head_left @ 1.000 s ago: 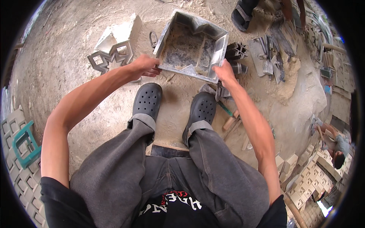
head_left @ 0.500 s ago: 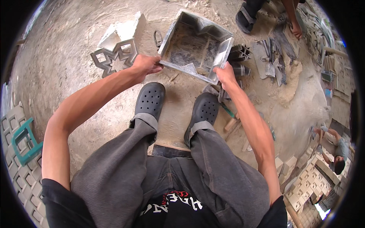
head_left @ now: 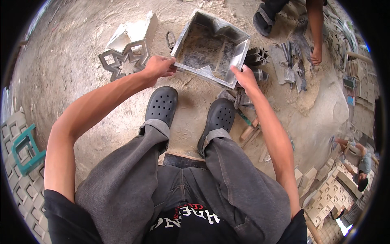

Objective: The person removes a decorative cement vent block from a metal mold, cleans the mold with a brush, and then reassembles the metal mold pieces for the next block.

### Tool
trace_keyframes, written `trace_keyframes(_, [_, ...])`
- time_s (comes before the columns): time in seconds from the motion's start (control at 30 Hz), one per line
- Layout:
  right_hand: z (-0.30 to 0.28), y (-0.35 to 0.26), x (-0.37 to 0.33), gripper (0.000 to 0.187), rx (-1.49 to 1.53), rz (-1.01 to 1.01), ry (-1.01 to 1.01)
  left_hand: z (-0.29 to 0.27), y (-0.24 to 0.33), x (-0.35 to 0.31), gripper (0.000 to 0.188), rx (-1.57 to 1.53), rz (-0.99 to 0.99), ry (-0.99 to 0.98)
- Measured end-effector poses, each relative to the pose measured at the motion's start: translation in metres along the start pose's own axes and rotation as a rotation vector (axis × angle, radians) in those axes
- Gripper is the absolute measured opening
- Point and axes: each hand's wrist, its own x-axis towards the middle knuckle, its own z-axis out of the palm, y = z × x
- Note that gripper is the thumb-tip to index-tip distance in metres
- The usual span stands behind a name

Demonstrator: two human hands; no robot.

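Note:
Both my hands hold a square, open metal mould frame (head_left: 204, 75) with triangular notches jutting inward from its walls. It is just beyond my feet, and dusty, dark-stained ground shows through it. My left hand (head_left: 159, 67) grips the near left corner, with the thumb on top and the fingers closed under the rim. My right hand (head_left: 245, 78) is closed on the near right corner, its thumb over the rim. Left of the frame, a grey star-patterned metal piece (head_left: 118, 72) lies against a pale block (head_left: 142, 30). Between them and the frame is a metal loop (head_left: 167, 40).
Dark metal moulds (head_left: 258, 57) lie right of the frame. Trowels and bars (head_left: 289, 67) are scattered farther right. A wooden-handled tool (head_left: 248, 130) lies by my right shoe (head_left: 219, 118). A co-worker's hand (head_left: 316, 56) reaches down at upper right. A green plastic stool (head_left: 26, 150) stands left.
The frame and my hands have shifted very slightly to the right, with both grips kept. The co-worker's hand has moved lower, toward the powder and tools on the ground.

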Motion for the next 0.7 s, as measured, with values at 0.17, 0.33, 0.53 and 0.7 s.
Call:
trace_keyframes(0.17, [-0.022, -0.015, -0.014, 0.096, 0.024, 0.092, -0.087, -0.005, -0.002, -0.009, 0.087, 0.741, 0.308, 0.304])
trace_keyframes(0.33, [-0.021, -0.003, -0.003, 0.117, 0.006, 0.188, -0.117, 0.003, 0.005, -0.011, 0.121, 1.299, 0.905, 0.236])
trace_keyframes(0.53, [-0.010, -0.013, -0.008, 0.117, -0.141, 0.141, -0.046, 0.032, 0.014, 0.008, 0.126, 1.514, 0.990, 0.153])
trace_keyframes(0.7, [-0.007, -0.018, -0.005, 0.104, -0.192, 0.147, 0.005, 0.042, 0.015, 0.016, 0.138, 1.373, 0.938, 0.251])
